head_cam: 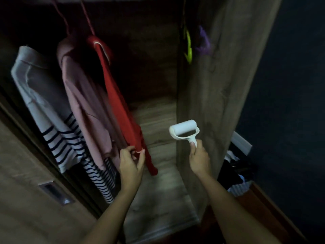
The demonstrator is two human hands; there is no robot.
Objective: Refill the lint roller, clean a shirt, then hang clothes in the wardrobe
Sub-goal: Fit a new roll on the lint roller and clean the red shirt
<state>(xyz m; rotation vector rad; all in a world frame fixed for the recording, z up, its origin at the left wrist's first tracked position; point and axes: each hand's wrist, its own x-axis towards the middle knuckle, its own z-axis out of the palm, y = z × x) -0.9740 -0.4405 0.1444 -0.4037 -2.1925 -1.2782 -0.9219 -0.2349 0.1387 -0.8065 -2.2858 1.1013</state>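
Pointing up, lint roller (183, 129) barrel crosswise, right hand (199, 158) grip clamped on handle.

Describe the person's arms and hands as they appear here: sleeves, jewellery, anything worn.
Both forearms are bare up to the bottom edge of the picture; no sleeves show. The left hand and right hand wear no gloves, and no watch, bracelet or ring is visible, though dim light and blur could hide small details.
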